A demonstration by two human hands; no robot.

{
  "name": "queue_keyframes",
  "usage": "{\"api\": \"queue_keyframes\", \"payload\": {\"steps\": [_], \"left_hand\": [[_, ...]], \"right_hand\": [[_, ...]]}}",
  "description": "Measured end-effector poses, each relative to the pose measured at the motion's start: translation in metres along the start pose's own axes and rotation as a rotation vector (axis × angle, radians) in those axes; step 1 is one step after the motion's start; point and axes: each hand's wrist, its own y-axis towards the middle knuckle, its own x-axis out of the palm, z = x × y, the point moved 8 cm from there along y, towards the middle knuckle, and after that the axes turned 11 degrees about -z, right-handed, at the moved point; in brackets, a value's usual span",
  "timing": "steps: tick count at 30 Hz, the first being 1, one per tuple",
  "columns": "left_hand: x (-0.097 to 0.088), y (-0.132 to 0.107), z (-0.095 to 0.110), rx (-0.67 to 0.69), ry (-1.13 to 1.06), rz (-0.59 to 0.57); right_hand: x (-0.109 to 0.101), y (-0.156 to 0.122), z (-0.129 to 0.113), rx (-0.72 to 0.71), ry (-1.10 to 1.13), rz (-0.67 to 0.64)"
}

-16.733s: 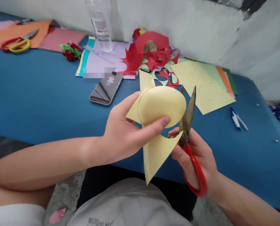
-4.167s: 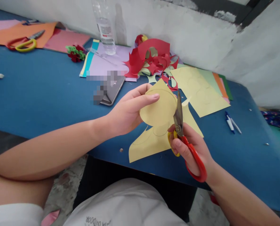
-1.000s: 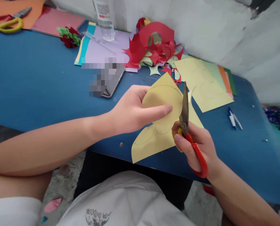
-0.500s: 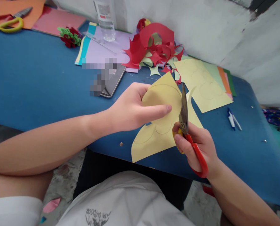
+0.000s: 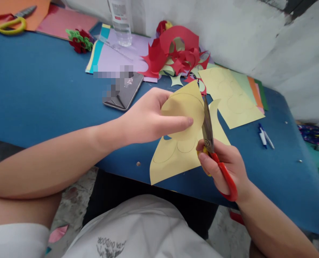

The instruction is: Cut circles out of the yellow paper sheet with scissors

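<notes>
My left hand (image 5: 148, 118) pinches a pale yellow sheet of paper (image 5: 180, 143) with pencilled circles, thumb and fingers closed on its upper rounded part above the blue table (image 5: 41, 93). My right hand (image 5: 223, 168) grips red-and-yellow-handled scissors (image 5: 210, 143). The blades point up and away, nearly closed, along the right edge of the drawn circle in the yellow sheet. The sheet's lower part rests on the table's front edge.
A phone (image 5: 124, 91) lies just beyond my left hand. Behind it are lilac sheets, red paper scraps (image 5: 175, 53), a plastic bottle (image 5: 120, 21) and a yellow-green sheet (image 5: 229, 96). Pens (image 5: 265, 135) lie to the right. A second pair of scissors (image 5: 7, 23) lies far left.
The scissor blades have closed a little and tilted slightly left along the circle's edge. Both hands stay in nearly the same place.
</notes>
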Motion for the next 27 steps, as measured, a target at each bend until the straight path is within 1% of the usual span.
{"api": "queue_keyframes", "payload": {"steps": [5, 12, 16, 21, 27], "left_hand": [[-0.001, 0.002, 0.002, 0.005, 0.002, -0.011], [-0.001, 0.003, -0.003, -0.005, -0.080, -0.018], [-0.001, 0.004, -0.003, -0.011, -0.142, -0.045], [-0.007, 0.004, -0.003, 0.038, -0.182, 0.043], [-0.004, 0.002, -0.011, 0.083, -0.252, 0.122]], "right_hand": [[-0.002, 0.000, -0.001, -0.006, -0.004, -0.003], [0.000, 0.000, 0.000, -0.029, -0.003, -0.004], [0.000, 0.000, -0.002, -0.029, -0.013, -0.005], [-0.003, -0.001, 0.000, -0.018, -0.002, 0.027], [-0.004, -0.003, 0.006, -0.015, 0.029, 0.048]]}}
